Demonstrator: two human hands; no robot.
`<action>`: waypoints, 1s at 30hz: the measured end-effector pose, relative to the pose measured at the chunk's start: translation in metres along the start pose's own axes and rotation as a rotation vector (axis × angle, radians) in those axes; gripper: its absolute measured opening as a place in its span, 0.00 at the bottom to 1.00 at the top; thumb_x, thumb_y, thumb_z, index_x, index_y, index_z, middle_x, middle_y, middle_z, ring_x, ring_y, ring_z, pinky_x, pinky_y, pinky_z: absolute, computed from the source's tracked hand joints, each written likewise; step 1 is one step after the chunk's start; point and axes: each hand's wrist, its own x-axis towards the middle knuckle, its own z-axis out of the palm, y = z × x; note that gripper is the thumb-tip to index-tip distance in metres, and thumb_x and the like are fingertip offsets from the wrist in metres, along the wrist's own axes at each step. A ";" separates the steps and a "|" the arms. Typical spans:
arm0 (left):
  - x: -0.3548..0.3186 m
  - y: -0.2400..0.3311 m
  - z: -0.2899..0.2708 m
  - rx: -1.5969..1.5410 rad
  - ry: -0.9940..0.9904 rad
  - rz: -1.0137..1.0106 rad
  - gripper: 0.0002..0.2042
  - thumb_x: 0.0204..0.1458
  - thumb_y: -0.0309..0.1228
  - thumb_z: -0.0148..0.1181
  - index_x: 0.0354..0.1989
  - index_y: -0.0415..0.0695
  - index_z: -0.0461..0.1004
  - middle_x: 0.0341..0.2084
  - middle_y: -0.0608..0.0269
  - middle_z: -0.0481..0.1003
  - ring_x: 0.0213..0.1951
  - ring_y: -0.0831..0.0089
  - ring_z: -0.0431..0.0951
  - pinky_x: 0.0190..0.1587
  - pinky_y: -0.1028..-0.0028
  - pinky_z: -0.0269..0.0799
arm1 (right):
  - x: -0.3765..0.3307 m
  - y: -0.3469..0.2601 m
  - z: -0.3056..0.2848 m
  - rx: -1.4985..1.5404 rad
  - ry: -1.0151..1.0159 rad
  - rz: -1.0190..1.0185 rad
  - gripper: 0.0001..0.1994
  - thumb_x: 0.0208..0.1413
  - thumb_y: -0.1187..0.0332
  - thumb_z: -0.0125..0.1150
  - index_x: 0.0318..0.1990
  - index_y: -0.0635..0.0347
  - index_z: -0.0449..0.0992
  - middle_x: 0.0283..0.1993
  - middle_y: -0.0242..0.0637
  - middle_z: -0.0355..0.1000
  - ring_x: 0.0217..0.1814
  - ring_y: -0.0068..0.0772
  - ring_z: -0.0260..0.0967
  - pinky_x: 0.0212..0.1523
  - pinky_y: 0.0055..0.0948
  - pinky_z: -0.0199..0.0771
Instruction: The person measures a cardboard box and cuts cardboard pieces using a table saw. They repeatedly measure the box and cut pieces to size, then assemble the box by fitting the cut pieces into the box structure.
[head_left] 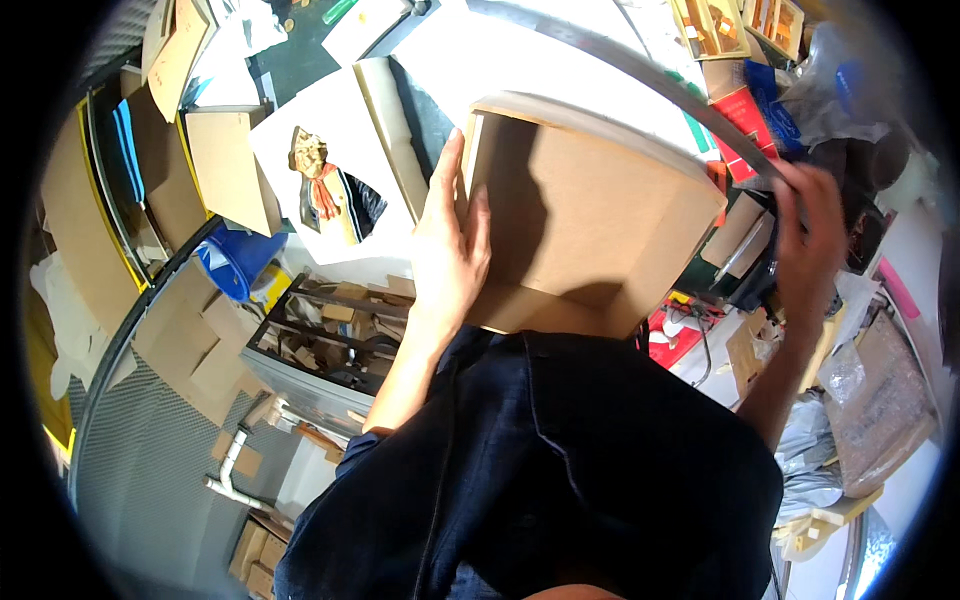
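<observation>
An open, shallow cardboard box stands tilted against my dark top, its bare brown inside facing up. My left hand is closed on its left wall, thumb on the inner side and fingers along the outside. Out to the right, my right hand has its fingers curled round the end of a long grey strip, which runs over the white surface beyond the box. Left of the box is a white panel bearing a gold-haired figure with a red scarf; printed or solid, I cannot tell.
A grey open bin of cardboard scraps is below my left forearm. Further left are a blue bucket and several cardboard pieces. At the right lie a red packet, clear plastic wrap and a wrapped brown panel.
</observation>
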 end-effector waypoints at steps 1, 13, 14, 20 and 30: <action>0.001 -0.001 0.001 -0.012 0.027 -0.015 0.27 0.58 0.22 0.53 0.67 0.42 0.56 0.58 0.46 0.67 0.56 0.59 0.74 0.54 0.66 0.72 | -0.011 0.004 -0.015 0.109 -0.018 0.088 0.08 0.60 0.76 0.53 0.45 0.60 0.76 0.40 0.39 0.73 0.45 0.35 0.71 0.49 0.30 0.68; 0.019 -0.005 0.000 0.012 0.172 0.236 0.26 0.47 0.17 0.63 0.55 0.42 0.63 0.54 0.51 0.68 0.51 0.62 0.75 0.44 0.70 0.78 | -0.072 0.025 0.008 0.228 -0.137 0.324 0.04 0.62 0.72 0.54 0.40 0.57 0.74 0.34 0.32 0.71 0.37 0.29 0.64 0.41 0.27 0.60; 0.018 -0.007 0.002 0.023 0.189 0.255 0.24 0.47 0.17 0.63 0.54 0.42 0.65 0.54 0.51 0.68 0.51 0.63 0.75 0.43 0.71 0.79 | -0.072 0.024 0.010 0.226 -0.111 0.321 0.03 0.61 0.72 0.54 0.40 0.56 0.74 0.34 0.33 0.71 0.37 0.30 0.64 0.40 0.28 0.59; 0.027 -0.014 0.003 0.224 0.240 0.394 0.17 0.45 0.19 0.67 0.45 0.43 0.74 0.50 0.54 0.71 0.50 0.65 0.75 0.37 0.74 0.85 | -0.068 0.017 0.012 0.172 -0.059 0.275 0.04 0.58 0.73 0.58 0.40 0.56 0.76 0.34 0.32 0.72 0.35 0.29 0.66 0.42 0.27 0.61; 0.025 0.002 0.008 0.309 0.267 0.333 0.12 0.50 0.22 0.65 0.44 0.48 0.79 0.50 0.57 0.71 0.48 0.69 0.77 0.37 0.76 0.83 | -0.068 0.015 0.015 0.130 -0.048 0.138 0.09 0.59 0.72 0.55 0.44 0.52 0.79 0.30 0.29 0.68 0.33 0.26 0.65 0.38 0.31 0.54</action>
